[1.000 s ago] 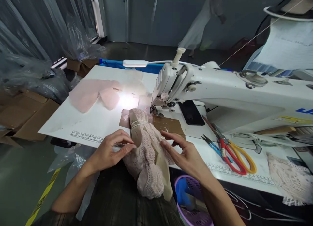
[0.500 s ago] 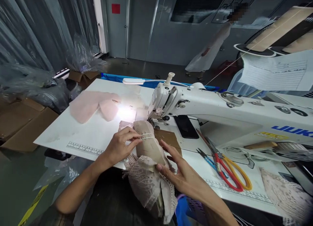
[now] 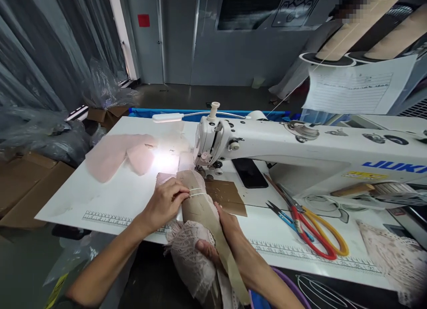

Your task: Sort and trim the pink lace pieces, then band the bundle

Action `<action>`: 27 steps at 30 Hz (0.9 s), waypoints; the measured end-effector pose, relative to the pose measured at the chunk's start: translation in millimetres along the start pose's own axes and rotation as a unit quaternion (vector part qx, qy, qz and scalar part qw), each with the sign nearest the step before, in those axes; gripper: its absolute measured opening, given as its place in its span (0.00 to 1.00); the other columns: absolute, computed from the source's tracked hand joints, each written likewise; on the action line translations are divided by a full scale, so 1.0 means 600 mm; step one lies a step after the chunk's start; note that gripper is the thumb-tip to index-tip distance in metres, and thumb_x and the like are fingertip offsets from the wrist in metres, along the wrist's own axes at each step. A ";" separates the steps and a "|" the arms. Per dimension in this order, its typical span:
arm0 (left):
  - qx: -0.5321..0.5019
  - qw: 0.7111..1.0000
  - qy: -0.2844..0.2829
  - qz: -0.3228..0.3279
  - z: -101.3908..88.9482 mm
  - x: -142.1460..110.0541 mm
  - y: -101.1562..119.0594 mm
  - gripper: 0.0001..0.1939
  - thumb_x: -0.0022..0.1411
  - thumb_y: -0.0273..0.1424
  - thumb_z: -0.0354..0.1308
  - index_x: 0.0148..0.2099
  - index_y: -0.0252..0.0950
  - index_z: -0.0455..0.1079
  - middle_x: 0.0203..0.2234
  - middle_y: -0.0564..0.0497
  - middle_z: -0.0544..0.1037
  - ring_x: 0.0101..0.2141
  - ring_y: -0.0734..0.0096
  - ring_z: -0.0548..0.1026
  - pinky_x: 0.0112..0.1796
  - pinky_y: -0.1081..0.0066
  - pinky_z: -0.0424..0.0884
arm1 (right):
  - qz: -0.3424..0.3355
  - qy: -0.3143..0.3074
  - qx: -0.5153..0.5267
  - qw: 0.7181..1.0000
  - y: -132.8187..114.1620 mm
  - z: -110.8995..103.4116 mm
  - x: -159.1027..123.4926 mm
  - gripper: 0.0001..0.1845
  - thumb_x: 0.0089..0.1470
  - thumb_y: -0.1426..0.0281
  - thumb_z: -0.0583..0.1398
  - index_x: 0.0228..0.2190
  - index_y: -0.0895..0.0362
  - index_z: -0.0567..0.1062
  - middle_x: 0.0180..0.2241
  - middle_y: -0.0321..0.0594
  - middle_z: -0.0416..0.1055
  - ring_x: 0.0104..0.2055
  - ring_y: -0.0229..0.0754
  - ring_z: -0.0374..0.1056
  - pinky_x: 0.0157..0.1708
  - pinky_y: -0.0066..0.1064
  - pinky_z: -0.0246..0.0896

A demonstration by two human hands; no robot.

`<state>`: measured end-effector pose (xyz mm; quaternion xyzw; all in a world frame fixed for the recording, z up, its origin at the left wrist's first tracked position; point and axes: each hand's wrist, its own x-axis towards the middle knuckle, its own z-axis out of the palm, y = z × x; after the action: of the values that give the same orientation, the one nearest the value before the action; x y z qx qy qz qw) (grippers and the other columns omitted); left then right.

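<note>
A beige fabric strip (image 3: pixel 196 209) with lace edging runs from beside the needle area of the sewing machine (image 3: pixel 216 144) down toward my lap. Two thin white cords (image 3: pixel 196 192) cross its upper part. My left hand (image 3: pixel 165 204) is closed in a pinch at the cords' left ends, at the strip's left edge. Lower down, my right hand (image 3: pixel 230 237) is closed around the strip and gathered pink lace (image 3: pixel 190 255). Its thumb shows on the lace to the left of the strip, while the strip passes over its palm. Some right fingertips are hidden.
Right of the work lie a brown card (image 3: pixel 227 195), a black phone (image 3: pixel 250 173), blue snips (image 3: pixel 287 217), red-and-yellow-handled scissors (image 3: pixel 316 233) and more lace (image 3: pixel 393 255). Pale pink cut pieces (image 3: pixel 113 155) lie on the left. Thread cones (image 3: pixel 360 28) stand behind; a person is partly hidden there.
My right hand has shifted from beside the fabric to a closed hold, its thumb now beneath the strip. More of the strip hangs toward my lap. The background person has moved right.
</note>
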<state>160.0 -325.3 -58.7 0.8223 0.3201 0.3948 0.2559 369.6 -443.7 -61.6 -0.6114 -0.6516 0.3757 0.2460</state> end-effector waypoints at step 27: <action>-0.087 0.990 -0.093 0.064 -0.013 -0.013 0.020 0.04 0.65 0.25 0.44 0.37 0.38 0.56 0.35 0.49 0.64 0.37 0.68 0.65 0.37 0.69 0.66 | -0.063 0.036 0.083 0.994 -0.032 -0.013 0.060 0.35 0.45 0.67 0.66 0.55 0.55 0.64 0.52 0.46 0.67 0.55 0.54 0.64 0.55 0.48 0.60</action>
<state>153.7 -337.8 -49.9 0.8487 0.2060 0.3586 0.3296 359.2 -406.1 -46.6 -0.5597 -0.6461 0.3901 0.3423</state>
